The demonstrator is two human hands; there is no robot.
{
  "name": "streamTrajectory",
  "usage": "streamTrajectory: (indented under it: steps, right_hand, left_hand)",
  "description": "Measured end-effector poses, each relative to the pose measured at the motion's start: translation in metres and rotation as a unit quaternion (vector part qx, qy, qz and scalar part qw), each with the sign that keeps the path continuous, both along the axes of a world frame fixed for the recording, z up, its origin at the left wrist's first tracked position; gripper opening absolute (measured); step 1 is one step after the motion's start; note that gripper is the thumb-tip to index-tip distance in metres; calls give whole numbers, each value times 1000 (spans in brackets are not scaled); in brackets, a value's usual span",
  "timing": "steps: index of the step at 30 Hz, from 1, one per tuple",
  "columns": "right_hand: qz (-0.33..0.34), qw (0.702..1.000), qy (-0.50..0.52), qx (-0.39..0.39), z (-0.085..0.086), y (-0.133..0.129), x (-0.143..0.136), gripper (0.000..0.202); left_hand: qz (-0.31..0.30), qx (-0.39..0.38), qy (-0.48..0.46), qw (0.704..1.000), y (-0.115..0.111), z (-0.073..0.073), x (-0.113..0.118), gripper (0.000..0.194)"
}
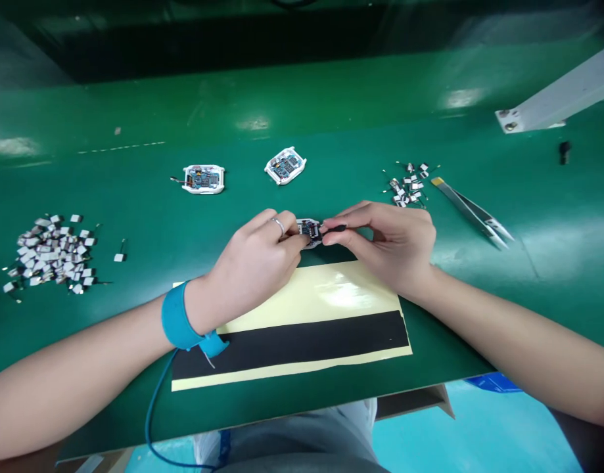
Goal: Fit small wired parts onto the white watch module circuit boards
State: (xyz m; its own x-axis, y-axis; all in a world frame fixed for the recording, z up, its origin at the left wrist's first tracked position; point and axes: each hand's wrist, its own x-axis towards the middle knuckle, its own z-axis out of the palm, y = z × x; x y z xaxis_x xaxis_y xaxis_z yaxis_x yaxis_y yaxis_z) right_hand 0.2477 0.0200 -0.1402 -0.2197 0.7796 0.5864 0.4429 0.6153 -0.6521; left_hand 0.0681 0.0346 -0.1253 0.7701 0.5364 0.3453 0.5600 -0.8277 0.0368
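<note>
A small white watch case with a circuit board inside sits at the centre, just above a yellow sheet. My left hand, with a ring and a blue wrist strap, is closed on its left side. At the case's right edge, my right hand pinches a small dark piece between thumb and fingertips; its exact kind is unclear. Two similar white watch cases lie further back, one at the left with a short lead sticking out, another near the middle.
At the left lies a heap of small white blocks with leads. A smaller pile of such parts is at the right, beside tweezers. A yellow sheet with a black strip lies in front. A metal arm juts in from the right.
</note>
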Motion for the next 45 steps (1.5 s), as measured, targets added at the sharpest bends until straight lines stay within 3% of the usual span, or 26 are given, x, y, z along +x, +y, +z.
streamTrajectory:
  steps: [7,23,27,30,32,34,36,40,43,45]
  right_hand:
    - [7,995,-64,72,-1,-1,-3,7]
    - [27,998,-52,38,-6,2,-5,13]
    - [5,993,26,-112,-3,5,-5,15]
    - [13,974,115,-197,6,10,-1,17]
    - [19,983,50,-178,14,11,3,14]
    - [16,986,-82,-147,22,10,6,13]
    - [16,973,-199,-118,27,7,9,14]
    - [23,950,-294,-108,27,-3,9,20]
    - [18,936,-342,-78,22,-9,5,19]
    - [21,931,-362,-48,18,-12,1,17]
  left_hand:
    - [-4,4,2,1000,0,-2,-1,19]
    - [-21,-9,-22,999,3,-2,-2,19]
    - [-24,-82,-35,996,4,-3,-7,18]
    - [32,-143,-11,989,0,-1,-7,27]
    - [73,-188,-21,979,-4,3,-6,45]
    - [77,-260,-53,961,-6,8,-5,61]
    - [59,-319,-76,943,-4,13,-5,62]
    - [-29,-326,-80,942,10,16,-8,67]
    - [-136,-353,-44,925,19,10,-10,72]
    - [-157,-367,-20,917,21,4,-10,67]
